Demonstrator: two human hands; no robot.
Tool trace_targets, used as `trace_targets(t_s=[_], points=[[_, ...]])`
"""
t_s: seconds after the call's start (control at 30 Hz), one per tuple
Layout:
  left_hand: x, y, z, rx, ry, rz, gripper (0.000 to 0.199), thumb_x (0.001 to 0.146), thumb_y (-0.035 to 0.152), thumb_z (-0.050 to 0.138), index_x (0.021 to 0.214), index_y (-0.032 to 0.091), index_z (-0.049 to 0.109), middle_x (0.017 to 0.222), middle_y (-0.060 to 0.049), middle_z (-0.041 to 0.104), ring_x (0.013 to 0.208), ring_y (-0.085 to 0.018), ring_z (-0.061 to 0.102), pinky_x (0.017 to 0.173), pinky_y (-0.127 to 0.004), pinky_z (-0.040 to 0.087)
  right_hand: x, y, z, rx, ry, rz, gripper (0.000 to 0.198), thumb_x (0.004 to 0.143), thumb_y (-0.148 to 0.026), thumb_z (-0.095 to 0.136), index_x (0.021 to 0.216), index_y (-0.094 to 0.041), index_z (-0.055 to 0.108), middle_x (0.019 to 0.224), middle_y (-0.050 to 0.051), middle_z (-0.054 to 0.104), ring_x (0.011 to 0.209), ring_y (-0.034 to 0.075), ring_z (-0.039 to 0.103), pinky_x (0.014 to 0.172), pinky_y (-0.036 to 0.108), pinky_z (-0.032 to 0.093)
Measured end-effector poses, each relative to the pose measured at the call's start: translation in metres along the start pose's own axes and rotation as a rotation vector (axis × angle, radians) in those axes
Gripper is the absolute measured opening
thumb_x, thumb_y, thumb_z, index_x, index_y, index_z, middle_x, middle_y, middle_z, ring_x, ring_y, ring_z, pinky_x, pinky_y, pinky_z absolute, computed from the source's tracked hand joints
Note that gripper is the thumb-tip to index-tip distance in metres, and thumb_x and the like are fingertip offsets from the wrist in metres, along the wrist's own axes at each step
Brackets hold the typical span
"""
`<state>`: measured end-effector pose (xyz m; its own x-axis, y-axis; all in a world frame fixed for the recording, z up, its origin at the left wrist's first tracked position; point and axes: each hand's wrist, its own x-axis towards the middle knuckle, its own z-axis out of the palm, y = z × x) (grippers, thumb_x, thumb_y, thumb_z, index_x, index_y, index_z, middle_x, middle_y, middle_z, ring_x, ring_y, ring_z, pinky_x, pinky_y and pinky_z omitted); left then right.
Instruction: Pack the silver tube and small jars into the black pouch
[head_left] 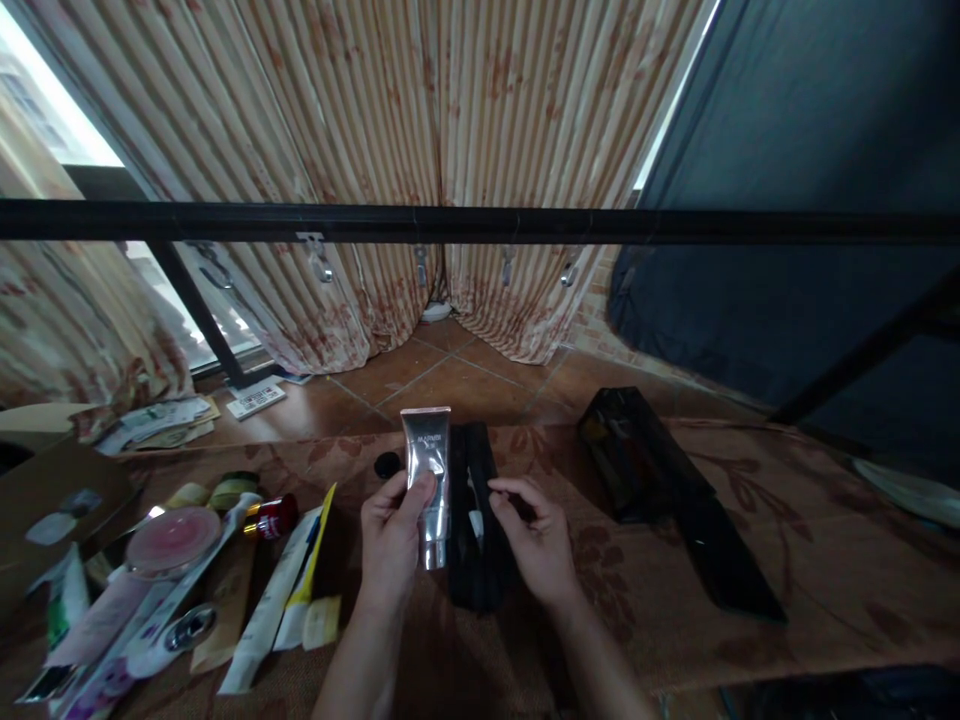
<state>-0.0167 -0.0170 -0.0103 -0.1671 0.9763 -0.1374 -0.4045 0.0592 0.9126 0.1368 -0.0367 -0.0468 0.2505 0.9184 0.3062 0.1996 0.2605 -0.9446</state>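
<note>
My left hand (394, 530) is closed around a shiny silver squeeze tube (437, 518), which stands upright with its flat crimped end up and its cap down. Just right of the tube lies a narrow black pouch (489, 570), its top parted along the middle, with something whitish showing inside. My right hand (536, 540) pinches the right edge of that pouch between thumb and forefinger. A small round black object (387, 465) lies on the cloth left of the tube.
Several cosmetic tubes, a pink round container (174, 541) and a red-capped jar (271, 517) crowd the left side. A black mesh case (637, 450) with its flap spread lies to the right. A dark metal bar (480, 224) crosses beyond the cloth-covered table (750, 560).
</note>
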Motion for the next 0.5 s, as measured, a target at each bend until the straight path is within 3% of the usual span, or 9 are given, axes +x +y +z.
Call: trace_targets(t_s=[0.27,0.5], points=[[0.0046,-0.0039,-0.0005,-0.118,0.048,-0.082,0.033,0.053,0.038,0.087,0.061,0.014,0.067,0.053,0.002,0.061,0.043,-0.008,0.051,0.044,-0.019,0.038,0.0,-0.0003,-0.0002,0.005,-0.003,-0.008,0.014,0.087,-0.031,0.064,0.092,-0.023,0.075,0.087,0.003,0.066,0.083,0.017,0.062,0.074,0.028,0.049],[0.0056,-0.0055,0.0021,-0.135,0.078,-0.113,0.035,0.051,0.04,0.087,0.062,0.013,0.067,0.053,0.002,0.061,0.044,-0.009,0.052,0.045,-0.02,0.04,0.0001,-0.0005,-0.0009,-0.031,0.002,-0.032,0.014,0.086,-0.031,0.064,0.091,-0.024,0.075,0.083,0.002,0.063,0.08,0.016,0.061,0.072,0.027,0.049]])
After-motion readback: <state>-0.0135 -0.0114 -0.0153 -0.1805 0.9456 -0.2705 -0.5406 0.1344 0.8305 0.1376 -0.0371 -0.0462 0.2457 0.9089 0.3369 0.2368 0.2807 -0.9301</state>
